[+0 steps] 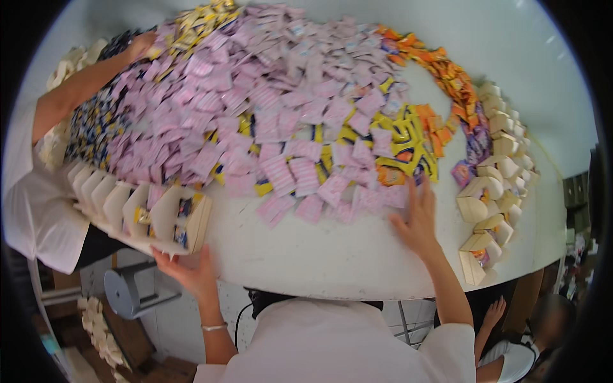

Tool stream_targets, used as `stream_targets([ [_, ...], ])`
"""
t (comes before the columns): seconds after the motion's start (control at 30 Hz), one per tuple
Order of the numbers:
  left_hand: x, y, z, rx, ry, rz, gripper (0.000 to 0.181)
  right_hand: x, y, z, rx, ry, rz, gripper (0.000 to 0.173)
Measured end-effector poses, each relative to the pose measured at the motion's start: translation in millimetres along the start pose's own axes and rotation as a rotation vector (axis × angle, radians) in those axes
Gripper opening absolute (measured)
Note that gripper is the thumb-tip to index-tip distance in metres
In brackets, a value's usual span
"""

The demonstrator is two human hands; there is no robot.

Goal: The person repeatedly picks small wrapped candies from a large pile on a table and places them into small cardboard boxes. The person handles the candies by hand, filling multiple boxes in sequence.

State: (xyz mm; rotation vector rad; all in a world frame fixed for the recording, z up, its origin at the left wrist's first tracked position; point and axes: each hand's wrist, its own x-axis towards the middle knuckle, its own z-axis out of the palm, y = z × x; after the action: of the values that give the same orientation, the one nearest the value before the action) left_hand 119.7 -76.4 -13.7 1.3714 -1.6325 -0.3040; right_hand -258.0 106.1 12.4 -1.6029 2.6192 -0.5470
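My left hand [191,275], with a bangle on the wrist, is at the table's front edge. Its thumb and fingers are spread around the near corner of a cream carton box [198,225], seemingly touching it. That box ends a row of open boxes; small dark-blue and yellow packets show inside. My right hand [419,225] reaches over the table with fingers apart. Its fingertips are at the near edge of the yellow packets [407,134], close to a purple packet [419,173] and pink striped packets [392,196]. I see nothing held in it.
Pink packets [215,95] cover much of the white table [311,253]. Orange packets [450,76] curve along the right, beside more cream boxes [503,158]. Another person's arm [86,95] reaches in from the left. A grey stool [124,292] stands below; another person [512,354] is lower right.
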Motion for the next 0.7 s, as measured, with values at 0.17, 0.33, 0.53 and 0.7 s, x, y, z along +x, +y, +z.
stream_targets([
  [0.17, 5.4, -8.2, 7.4, -0.190, -0.002, 0.010, 0.085, 105.4, -22.1, 36.1, -0.077, 0.173, -0.102, 0.070],
  [0.33, -6.5, 1.0, -35.1, -0.113, -0.151, 0.108, 0.087, 163.2, -34.5, 23.4, -0.023, 0.356, -0.173, 0.046],
  [0.53, -38.2, 43.6, -4.1, -0.493, -0.589, 0.327, 0.086, 279.6, 8.0, 30.3, 0.330, 0.349, -0.116, 0.032],
  [0.7, -40.0, 70.2, 43.8, -0.629, -0.932, 0.366, 0.075, 339.3, 2.1, 57.6, -0.062, 0.054, 0.051, 0.032],
])
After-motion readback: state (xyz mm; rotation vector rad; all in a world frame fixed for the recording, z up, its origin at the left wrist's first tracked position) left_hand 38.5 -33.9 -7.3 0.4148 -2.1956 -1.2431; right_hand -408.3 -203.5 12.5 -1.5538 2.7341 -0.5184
